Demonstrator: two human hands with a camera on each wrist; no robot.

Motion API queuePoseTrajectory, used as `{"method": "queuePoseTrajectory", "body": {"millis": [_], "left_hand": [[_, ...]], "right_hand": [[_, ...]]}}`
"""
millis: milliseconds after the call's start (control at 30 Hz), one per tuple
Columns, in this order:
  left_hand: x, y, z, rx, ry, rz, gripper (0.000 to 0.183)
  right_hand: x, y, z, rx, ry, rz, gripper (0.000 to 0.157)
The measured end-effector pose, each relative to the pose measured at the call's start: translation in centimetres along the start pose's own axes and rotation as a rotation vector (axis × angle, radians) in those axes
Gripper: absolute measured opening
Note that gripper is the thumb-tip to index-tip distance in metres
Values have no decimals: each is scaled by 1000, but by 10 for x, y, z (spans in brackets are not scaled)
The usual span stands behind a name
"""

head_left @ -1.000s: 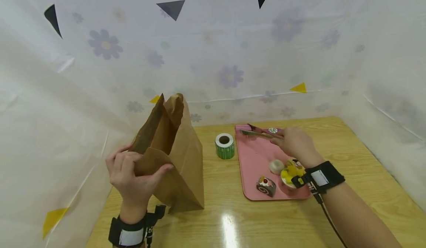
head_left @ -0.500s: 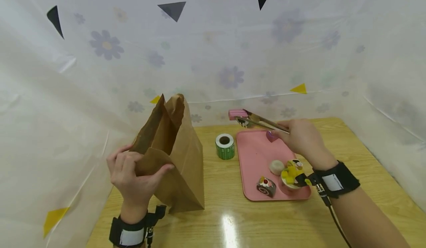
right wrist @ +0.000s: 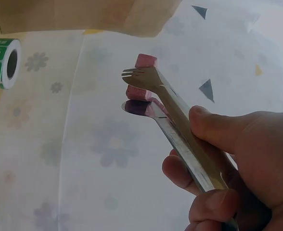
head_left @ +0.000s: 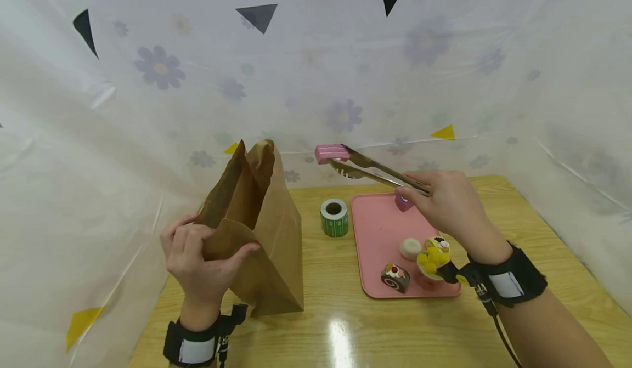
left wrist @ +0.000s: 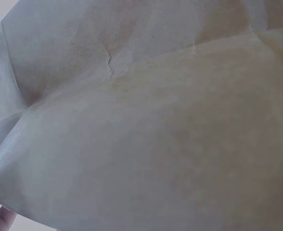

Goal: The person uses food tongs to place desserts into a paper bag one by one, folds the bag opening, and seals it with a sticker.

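Observation:
My left hand [head_left: 199,264] grips the near rim of an upright brown paper bag [head_left: 276,236], thumb on one side and fingers on the other, and the bag's mouth gapes. In my right hand [head_left: 446,203] is a pair of metal serving tongs [head_left: 380,170], one tip fork-shaped and the other spoon-shaped. Between the tips sits a pink striped block [head_left: 332,153], raised above the table's back edge. The right wrist view shows the pink block [right wrist: 146,61] pinched by the tongs [right wrist: 180,125]. Brown paper [left wrist: 141,134] fills the left wrist view.
A pink tray [head_left: 372,236] bears a toy chocolate roll slice [head_left: 395,278], a white round bun [head_left: 410,248], a cup topped with yellow pieces [head_left: 432,262] and a purple piece [head_left: 403,202]. A green-and-white label roll [head_left: 334,218] stands between the bag and tray.
The tongs have lifted the pink block off the tray's far left corner and carried it up and left toward the bag. My left hand and the bag stay nearly still.

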State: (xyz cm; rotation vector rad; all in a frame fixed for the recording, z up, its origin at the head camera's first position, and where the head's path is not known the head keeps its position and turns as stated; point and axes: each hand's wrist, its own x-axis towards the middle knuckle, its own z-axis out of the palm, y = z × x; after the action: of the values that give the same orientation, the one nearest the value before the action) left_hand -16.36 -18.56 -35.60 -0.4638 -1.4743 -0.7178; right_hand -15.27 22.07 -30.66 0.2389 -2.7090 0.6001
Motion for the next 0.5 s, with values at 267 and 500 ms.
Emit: {"method": "queuePoseTrajectory", "body": {"millis": [267, 500], "left_hand": [[0, 0, -1, 2, -5, 3, 85], [1, 1, -1, 4, -6, 0, 85]], "right_hand": [[-7, -23, -7, 34, 144, -136, 43], [-10, -38, -4, 113, 272, -308, 44]]}}
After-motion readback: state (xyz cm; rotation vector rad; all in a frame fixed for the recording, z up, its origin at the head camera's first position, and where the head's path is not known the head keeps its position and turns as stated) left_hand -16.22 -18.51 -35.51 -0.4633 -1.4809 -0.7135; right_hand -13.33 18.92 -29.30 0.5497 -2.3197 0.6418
